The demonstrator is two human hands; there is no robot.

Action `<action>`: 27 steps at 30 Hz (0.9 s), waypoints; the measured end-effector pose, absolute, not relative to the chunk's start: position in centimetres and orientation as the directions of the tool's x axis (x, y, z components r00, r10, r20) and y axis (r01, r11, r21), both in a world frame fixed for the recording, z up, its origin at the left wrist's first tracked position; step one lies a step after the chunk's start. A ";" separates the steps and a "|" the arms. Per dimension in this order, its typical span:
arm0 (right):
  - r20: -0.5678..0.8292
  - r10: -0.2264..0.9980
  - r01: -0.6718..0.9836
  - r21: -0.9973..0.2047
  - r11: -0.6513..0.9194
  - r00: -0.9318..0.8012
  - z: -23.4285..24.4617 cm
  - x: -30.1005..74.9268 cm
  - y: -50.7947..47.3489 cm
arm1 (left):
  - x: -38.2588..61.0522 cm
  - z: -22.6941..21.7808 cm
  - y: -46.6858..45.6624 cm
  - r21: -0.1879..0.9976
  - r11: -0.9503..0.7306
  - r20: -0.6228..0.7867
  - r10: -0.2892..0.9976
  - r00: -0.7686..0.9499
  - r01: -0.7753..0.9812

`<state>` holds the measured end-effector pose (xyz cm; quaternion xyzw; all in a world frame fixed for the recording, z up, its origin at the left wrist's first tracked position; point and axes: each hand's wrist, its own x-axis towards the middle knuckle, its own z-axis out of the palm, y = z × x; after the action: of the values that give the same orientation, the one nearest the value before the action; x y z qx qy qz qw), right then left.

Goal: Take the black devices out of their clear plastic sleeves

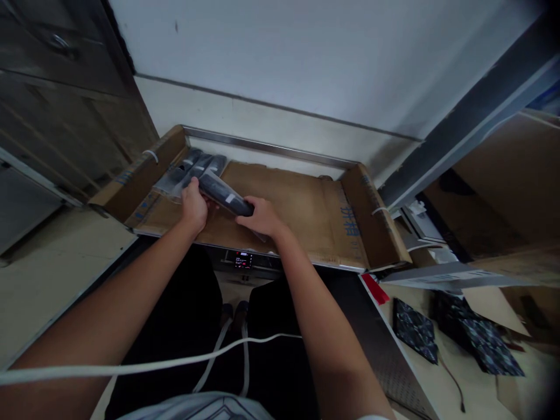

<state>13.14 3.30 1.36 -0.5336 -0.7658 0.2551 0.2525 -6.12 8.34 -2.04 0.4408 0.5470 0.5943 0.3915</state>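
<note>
Between my two hands is a long dark item in a clear plastic sleeve (225, 194), with a small white label on it, tilted down to the right. My left hand (195, 207) grips its upper left end, the thumb along the edge. My right hand (261, 216) is closed round its lower right end. What the item is inside the sleeve I cannot make out. Just beyond my left hand, several similar bagged dark items (189, 169) lie side by side at the left end of a cardboard-lined tray (289, 198).
Cardboard flaps stand up at the tray's left (144, 169) and right (374, 219) ends, tied with white loops. A white wall (280, 58) rises behind. A white cord (175, 366) crosses over my lap. Dark patterned packages (415, 329) lie on the floor at right.
</note>
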 end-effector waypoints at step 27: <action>0.288 0.957 0.752 -0.637 0.170 0.027 -0.9 15.3 2.0 | -2.3 12.1 4.8 0.629 -0.607 0.740 0.658 -0.136 0.485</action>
<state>15.27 2.00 -0.88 -0.6268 -0.6816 0.1480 0.3474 -2.25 4.84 12.07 0.6534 0.4376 0.6137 0.0706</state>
